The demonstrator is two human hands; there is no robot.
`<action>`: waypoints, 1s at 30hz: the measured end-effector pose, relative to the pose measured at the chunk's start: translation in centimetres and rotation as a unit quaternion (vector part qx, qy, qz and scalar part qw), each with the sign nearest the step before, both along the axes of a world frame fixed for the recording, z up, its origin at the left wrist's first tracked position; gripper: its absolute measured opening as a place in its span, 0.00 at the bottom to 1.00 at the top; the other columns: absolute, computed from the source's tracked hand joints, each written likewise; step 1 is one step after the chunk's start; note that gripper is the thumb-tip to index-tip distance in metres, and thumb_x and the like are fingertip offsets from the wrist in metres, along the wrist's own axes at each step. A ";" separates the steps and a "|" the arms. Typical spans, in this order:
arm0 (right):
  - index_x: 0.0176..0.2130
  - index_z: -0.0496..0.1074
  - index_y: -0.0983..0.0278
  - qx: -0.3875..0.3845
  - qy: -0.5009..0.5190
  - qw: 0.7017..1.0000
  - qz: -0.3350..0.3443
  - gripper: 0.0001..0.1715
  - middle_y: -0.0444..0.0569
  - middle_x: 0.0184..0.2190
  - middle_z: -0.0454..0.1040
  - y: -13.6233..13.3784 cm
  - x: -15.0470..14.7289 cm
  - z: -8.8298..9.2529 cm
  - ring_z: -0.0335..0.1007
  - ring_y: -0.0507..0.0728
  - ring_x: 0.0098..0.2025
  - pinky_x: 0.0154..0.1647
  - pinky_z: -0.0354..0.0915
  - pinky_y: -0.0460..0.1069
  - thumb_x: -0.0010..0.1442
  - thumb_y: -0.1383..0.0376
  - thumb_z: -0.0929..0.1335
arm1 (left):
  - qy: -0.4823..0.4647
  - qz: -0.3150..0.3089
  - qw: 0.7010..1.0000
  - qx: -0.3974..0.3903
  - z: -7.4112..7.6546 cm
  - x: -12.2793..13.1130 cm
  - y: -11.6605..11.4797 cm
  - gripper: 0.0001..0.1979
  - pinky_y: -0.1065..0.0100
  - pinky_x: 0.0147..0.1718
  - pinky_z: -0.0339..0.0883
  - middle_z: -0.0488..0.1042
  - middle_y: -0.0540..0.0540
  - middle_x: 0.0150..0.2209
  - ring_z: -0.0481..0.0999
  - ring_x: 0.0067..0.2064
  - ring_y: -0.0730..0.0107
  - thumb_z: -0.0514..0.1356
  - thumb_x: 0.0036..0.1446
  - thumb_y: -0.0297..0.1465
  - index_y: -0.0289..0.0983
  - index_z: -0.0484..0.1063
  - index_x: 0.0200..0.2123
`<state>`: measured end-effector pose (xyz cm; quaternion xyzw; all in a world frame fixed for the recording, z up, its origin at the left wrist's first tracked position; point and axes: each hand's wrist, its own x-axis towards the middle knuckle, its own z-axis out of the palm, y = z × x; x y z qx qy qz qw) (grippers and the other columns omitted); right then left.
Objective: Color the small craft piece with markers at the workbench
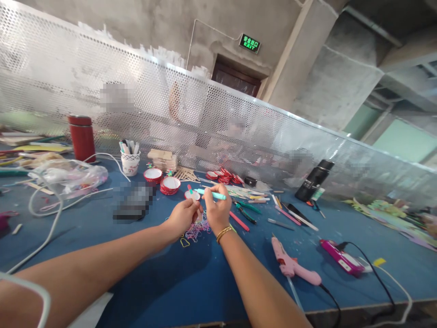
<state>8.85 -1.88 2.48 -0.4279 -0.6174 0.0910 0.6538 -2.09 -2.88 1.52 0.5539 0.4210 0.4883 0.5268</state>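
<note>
My right hand is closed round a turquoise pen that points left over the blue table. My left hand meets it from the left, its fingers pinched on a small pale piece that I cannot make out. Just below both hands lies a heap of coloured rubber bands. A gold bracelet sits on my right wrist. A small red-rimmed cup stands right behind the hands.
A pink glue gun and a magenta tool with black cables lie at the right. Red-rimmed bowls, a pen cup, a red flask, a black flask, pliers and a perforated metal screen stand behind.
</note>
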 end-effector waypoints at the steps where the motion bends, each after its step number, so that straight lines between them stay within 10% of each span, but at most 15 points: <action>1: 0.29 0.62 0.61 -0.002 -0.001 1.000 0.005 0.11 0.41 0.23 0.68 0.0 0.0 0.0 0.65 0.53 0.27 0.34 0.62 0.47 0.60 0.59 0.64 | 0.001 0.002 1.000 0.000 0.0 0.0 0.0 0.14 0.72 0.17 0.43 0.57 0.56 0.12 0.52 0.15 0.79 0.56 0.54 0.40 0.36 0.65 0.23; 30: 0.29 0.63 0.61 0.000 -0.009 1.000 0.011 0.11 0.41 0.23 0.69 -0.1 0.0 0.1 0.66 0.53 0.27 0.34 0.62 0.48 0.59 0.58 0.64 | 0.006 0.010 1.000 0.008 0.1 0.1 -0.2 0.14 0.72 0.18 0.45 0.58 0.55 0.12 0.54 0.16 0.78 0.55 0.55 0.39 0.36 0.64 0.22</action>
